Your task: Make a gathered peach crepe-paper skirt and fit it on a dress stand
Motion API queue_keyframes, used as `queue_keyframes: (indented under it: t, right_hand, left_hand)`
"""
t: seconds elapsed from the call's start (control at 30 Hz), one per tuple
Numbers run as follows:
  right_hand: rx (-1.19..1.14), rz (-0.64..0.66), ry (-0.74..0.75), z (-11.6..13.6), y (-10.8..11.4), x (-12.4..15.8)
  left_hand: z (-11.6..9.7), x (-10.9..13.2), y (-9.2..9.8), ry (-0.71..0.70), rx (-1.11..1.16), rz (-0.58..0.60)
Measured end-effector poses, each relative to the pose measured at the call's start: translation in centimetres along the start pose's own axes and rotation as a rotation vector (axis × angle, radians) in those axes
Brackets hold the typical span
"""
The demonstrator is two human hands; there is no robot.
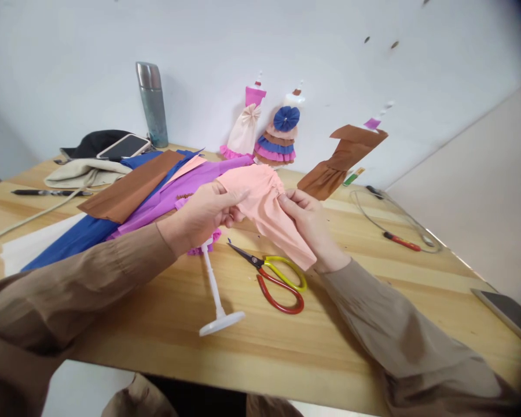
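Both our hands closed on peach paper piece (pixel 267 211), held just above middle of table (pixel 156 324). Left hand (pixel 204 214) pinches its left edge, thumb on top, likely pressing it to leaning white stand (pixel 219 315) beneath. Right hand (pixel 308 223) pinches gathered edge, seemingly so pleats hold. Scissors (pixel 278 278) lie just beside, within reach. Purple sheet (pixel 173 194), brown sheet (pixel 130 188), blue sheet (pixel 78 237) fanned behind, clear of working spot.

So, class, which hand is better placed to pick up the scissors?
Probably the right hand: the red-and-yellow-handled scissors lie just below it, while the left hand pinches the peach crepe paper piece farther away.
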State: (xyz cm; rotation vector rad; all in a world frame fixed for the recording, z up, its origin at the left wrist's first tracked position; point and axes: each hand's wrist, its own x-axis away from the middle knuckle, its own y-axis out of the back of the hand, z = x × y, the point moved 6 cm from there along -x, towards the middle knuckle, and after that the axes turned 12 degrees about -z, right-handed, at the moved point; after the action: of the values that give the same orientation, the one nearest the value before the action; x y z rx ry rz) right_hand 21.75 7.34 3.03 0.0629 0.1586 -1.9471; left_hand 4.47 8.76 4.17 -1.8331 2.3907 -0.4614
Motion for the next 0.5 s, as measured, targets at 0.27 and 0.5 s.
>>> queue_keyframes:
  t: [0.27,0.5]
  right_hand:
    - [0.015,0.041,0.062,-0.5,-0.1,0.0]
    - [0.015,-0.006,0.158,-0.4,-0.1,0.3]
  left_hand:
    - [1.2,1.0,0.8,0.059,-0.115,-0.056]
    - [1.9,1.1,0.7,0.079,-0.090,-0.075]
